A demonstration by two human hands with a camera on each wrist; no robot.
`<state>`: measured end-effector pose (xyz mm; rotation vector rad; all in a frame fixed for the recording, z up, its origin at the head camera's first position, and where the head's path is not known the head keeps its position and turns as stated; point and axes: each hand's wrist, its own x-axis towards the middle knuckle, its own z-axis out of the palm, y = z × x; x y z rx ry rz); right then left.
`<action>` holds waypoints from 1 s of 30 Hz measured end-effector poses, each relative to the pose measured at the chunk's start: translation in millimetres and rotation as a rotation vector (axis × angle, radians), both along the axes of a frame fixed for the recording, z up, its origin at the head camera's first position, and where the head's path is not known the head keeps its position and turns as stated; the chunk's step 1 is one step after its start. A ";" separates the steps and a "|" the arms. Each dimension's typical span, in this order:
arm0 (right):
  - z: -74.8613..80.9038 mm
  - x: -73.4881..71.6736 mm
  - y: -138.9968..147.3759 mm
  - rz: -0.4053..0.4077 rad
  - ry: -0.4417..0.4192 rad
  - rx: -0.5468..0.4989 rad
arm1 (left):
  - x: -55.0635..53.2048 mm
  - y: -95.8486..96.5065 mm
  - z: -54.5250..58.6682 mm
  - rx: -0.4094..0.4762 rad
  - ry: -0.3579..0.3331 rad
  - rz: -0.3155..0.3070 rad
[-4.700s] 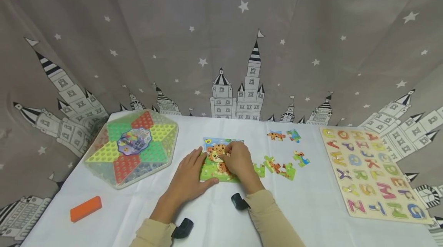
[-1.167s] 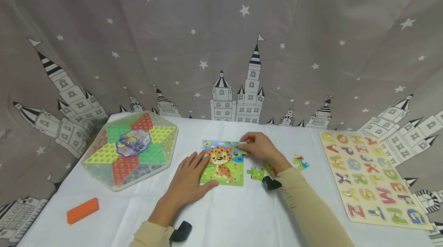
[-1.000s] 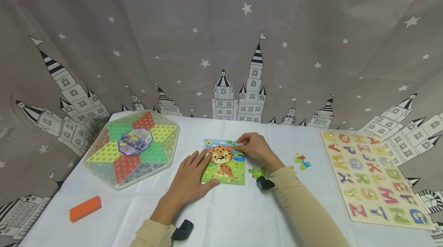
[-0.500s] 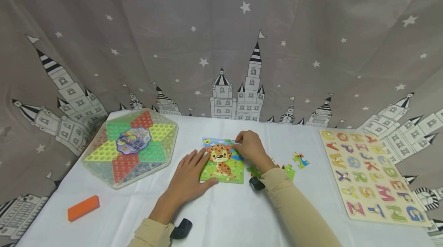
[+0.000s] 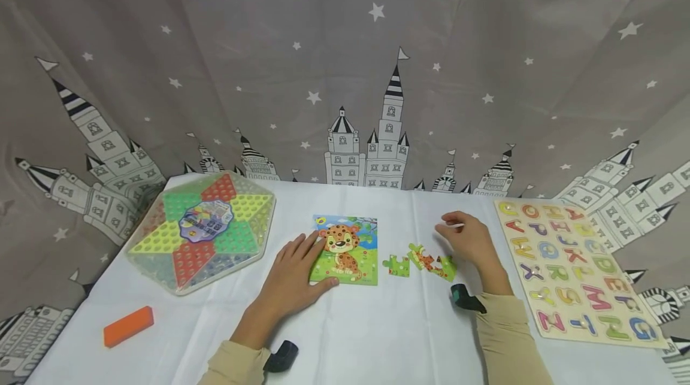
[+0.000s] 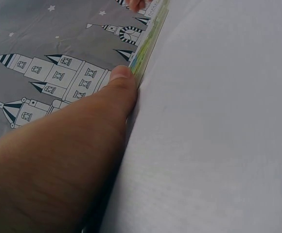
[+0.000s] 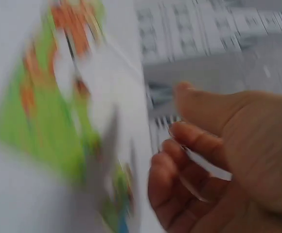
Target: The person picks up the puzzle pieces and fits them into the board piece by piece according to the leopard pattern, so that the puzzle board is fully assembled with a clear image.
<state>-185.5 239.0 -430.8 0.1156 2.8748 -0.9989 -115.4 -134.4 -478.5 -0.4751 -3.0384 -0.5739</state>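
Observation:
A square leopard jigsaw puzzle (image 5: 353, 259) lies mid-table, its picture facing up. My left hand (image 5: 293, 268) rests along its left side, fingers extended over the edge and thumb by the near edge; in the left wrist view the thumb (image 6: 121, 80) touches the puzzle's side. Away to the right, my right hand (image 5: 469, 241) is raised over the table with loosely bent fingers and nothing between them. Just left of it lie loose jigsaw pieces: a green one (image 5: 398, 265) and an orange-and-green cluster (image 5: 423, 258). Another piece (image 7: 121, 194) shows blurred below the right hand in the right wrist view.
A hexagonal Chinese checkers board (image 5: 242, 235) lies at the left, with an orange block (image 5: 128, 326) nearer the front. At the right lies a wooden alphabet board (image 5: 571, 277). A grey castle-print curtain (image 5: 269, 61) hangs behind the white-covered table (image 5: 366, 337).
My right hand has left the puzzle's upper right corner and moved right over the loose pieces. Two pieces that lay at the back right are gone from there. My left hand has stayed put.

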 end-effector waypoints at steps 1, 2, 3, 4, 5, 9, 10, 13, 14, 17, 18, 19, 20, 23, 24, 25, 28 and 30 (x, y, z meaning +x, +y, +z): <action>1.3 3.3 10.6 -0.007 -0.007 0.019 | -0.5 0.3 0.1 0.000 0.002 -0.001; 2.3 6.9 19.2 -0.012 -0.020 0.041 | -0.8 0.5 0.2 0.000 0.003 0.000; 3.3 10.5 26.6 -0.010 -0.034 0.066 | -1.3 0.7 0.1 0.002 0.005 0.001; 4.1 14.4 32.6 -0.013 -0.055 0.093 | -1.5 0.9 0.0 0.006 0.006 0.002; 4.7 18.3 37.1 -0.016 -0.075 0.125 | -1.6 1.2 -0.2 0.008 0.006 0.002; 3.2 32.1 45.3 -0.043 -0.126 0.205 | -1.5 2.5 -1.4 0.014 0.002 0.004; 2.4 34.8 45.9 -0.061 -0.129 0.209 | -1.5 2.9 -1.8 0.013 0.002 0.003; 2.3 37.5 43.2 -0.103 -0.122 0.196 | -1.8 2.2 -3.4 0.019 0.002 0.004; 2.5 38.0 42.6 -0.114 -0.122 0.194 | -2.0 2.2 -3.8 0.020 0.003 0.002; 3.0 38.4 42.1 -0.128 -0.142 0.192 | -2.2 2.3 -4.6 0.021 0.001 -0.003; 3.1 38.3 42.2 -0.128 -0.148 0.186 | -2.1 2.1 -4.7 0.019 0.000 -0.001; 3.0 38.0 42.5 -0.124 -0.145 0.177 | -1.9 1.9 -4.5 0.018 -0.002 0.000; 2.8 37.4 42.8 -0.115 -0.137 0.163 | -1.7 1.8 -4.1 0.018 -0.002 0.001; 2.6 35.3 42.5 -0.089 -0.092 0.082 | -1.4 1.5 -3.2 0.017 0.002 0.003; 2.6 34.3 41.5 -0.081 -0.068 0.055 | -1.3 1.4 -2.8 0.017 0.006 0.003; 2.6 33.2 39.9 -0.073 -0.048 0.016 | -1.2 1.4 -2.3 0.017 0.009 0.003; 1.6 29.9 30.9 -0.075 -0.024 -0.119 | -0.9 1.4 -0.8 0.019 0.010 0.000; 1.0 27.7 21.4 -0.086 -0.023 -0.196 | -0.7 1.4 0.0 0.016 0.015 -0.005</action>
